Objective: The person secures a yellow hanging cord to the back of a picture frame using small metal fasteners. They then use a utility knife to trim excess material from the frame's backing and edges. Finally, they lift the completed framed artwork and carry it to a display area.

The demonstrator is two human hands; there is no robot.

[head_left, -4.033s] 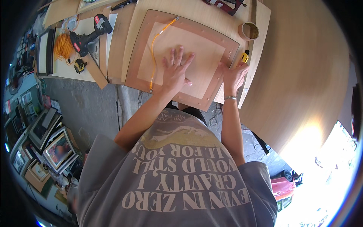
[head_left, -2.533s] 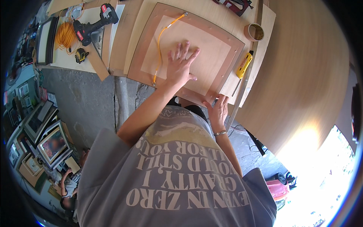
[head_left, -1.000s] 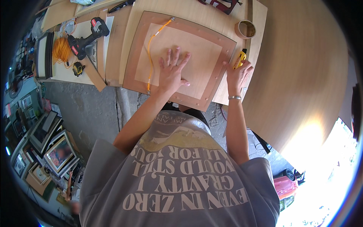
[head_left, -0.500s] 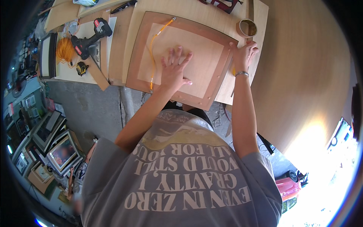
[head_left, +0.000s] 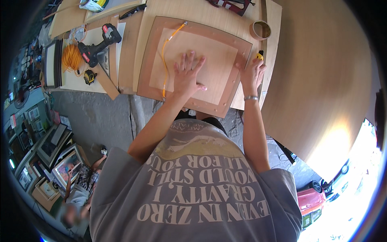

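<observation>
A flat framed panel (head_left: 217, 60) lies back-up on the workbench, its border covered with brown tape. An orange cord (head_left: 164, 56) runs loosely between two small metal fixings along its left side. On the middle of the backing my left hand (head_left: 188, 76) rests flat, fingers spread. At the panel's right edge my right hand (head_left: 252, 74) has its fingers curled, with the thumb by the tape. A yellow-and-black tool (head_left: 260, 55) sticks out past those fingers; most of it is hidden by the hand. Just beyond stands a roll of tape (head_left: 261, 30).
To the left lie a cordless drill (head_left: 98, 44), a bundle of orange cord (head_left: 72, 57) and a tape measure (head_left: 89, 76). A red staple gun (head_left: 231, 5) is at the far edge. A large wooden board (head_left: 318, 80) fills the right. Another person (head_left: 80, 197) is at lower left.
My right hand has drawn back toward me along the panel's right edge, and the yellow-and-black tool now shows at its fingers. The left hand stays flat on the backing.
</observation>
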